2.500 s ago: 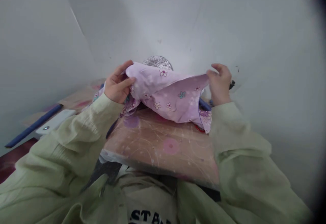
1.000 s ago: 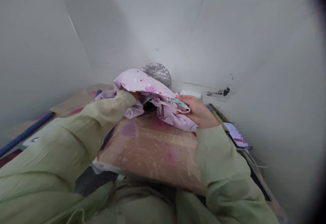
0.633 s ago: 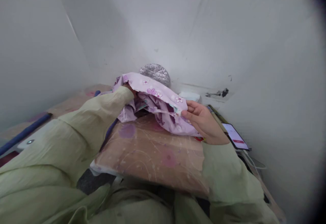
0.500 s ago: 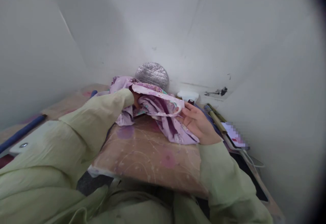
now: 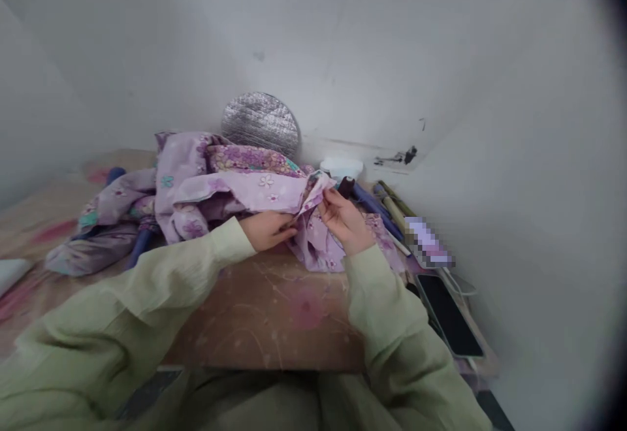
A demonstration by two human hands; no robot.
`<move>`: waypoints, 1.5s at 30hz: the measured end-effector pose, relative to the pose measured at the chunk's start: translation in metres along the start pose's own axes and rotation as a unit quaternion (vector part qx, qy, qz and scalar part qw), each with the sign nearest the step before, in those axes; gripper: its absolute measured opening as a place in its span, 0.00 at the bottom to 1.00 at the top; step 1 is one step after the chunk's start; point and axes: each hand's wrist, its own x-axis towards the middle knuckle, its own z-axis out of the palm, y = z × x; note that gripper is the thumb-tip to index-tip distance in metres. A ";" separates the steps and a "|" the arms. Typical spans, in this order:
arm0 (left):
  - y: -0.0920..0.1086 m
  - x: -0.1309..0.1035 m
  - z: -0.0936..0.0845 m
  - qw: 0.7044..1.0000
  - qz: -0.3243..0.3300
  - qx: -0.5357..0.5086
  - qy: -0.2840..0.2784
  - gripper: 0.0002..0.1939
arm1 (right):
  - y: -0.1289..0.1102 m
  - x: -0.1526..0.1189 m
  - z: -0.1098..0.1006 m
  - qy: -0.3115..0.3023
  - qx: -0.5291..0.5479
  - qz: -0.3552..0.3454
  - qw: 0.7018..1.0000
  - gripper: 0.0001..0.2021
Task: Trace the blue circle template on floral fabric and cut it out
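Pinching floral cloth (image 5: 255,189), left grip (image 5: 269,230) now uncovered

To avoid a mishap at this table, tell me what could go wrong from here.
The left hand and right hand pinch only a small part of the floral cloth, so their grip might slip. The cloth's bunched folds could hide an edge. The right sleeve looks close to the dark-screened phone and might nudge it.

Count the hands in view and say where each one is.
2: the left hand and, just beyond its fingertips, the right hand, both gripping the floral cloth. No others show.
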 end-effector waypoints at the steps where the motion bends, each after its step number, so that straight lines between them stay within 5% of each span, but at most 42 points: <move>1: -0.003 0.004 0.005 0.998 -0.018 -0.048 -0.022 0.15 | 0.001 -0.002 -0.004 0.009 -0.045 0.001 0.999 0.06; 5: -0.016 0.011 0.009 0.969 -0.043 -0.240 -0.026 0.17 | -0.004 -0.035 -0.045 0.019 -0.341 0.002 0.940 0.10; 9: -0.022 0.008 -0.002 0.924 -0.020 -0.381 0.013 0.14 | -0.015 -0.102 -0.113 0.117 -0.452 0.020 0.884 0.09; 12: -0.023 0.003 -0.006 0.882 0.003 -0.467 0.058 0.10 | -0.012 -0.156 -0.152 0.242 -0.607 0.088 0.752 0.13; 16: -0.022 -0.002 -0.007 0.871 0.018 -0.487 0.066 0.12 | 0.009 -0.197 -0.163 0.245 -0.594 0.137 0.754 0.13; 19: -0.019 -0.005 -0.009 0.877 0.022 -0.474 0.081 0.15 | 0.029 -0.188 -0.156 0.248 -0.582 0.141 0.762 0.16; 23: -0.012 -0.013 -0.016 0.895 0.021 -0.441 0.067 0.14 | 0.049 -0.141 -0.161 0.266 -0.595 0.151 0.743 0.23; 28: -0.004 -0.025 -0.026 0.907 0.022 -0.419 0.022 0.15 | 0.053 -0.093 -0.178 0.253 -0.633 0.183 0.708 0.12; 32: 0.000 -0.026 -0.029 0.910 0.010 -0.413 0.024 0.14 | 0.040 -0.076 -0.164 0.256 -0.655 0.150 0.695 0.07; 36: -0.002 -0.022 -0.028 0.912 0.025 -0.410 0.024 0.12 | 0.038 -0.060 -0.112 0.234 -0.656 0.047 0.716 0.16; 41: -0.008 -0.023 -0.025 0.907 0.017 -0.420 0.019 0.19 | 0.067 -0.047 -0.038 0.014 -0.612 -0.052 0.789 0.13; 43: -0.009 -0.024 -0.025 0.907 0.006 -0.422 0.014 0.20 | 0.072 -0.048 -0.027 -0.065 -0.593 -0.060 0.800 0.13; 45: -0.008 -0.024 -0.025 0.900 0.009 -0.435 0.013 0.20 | 0.067 -0.052 -0.031 -0.075 -0.589 -0.042 0.803 0.14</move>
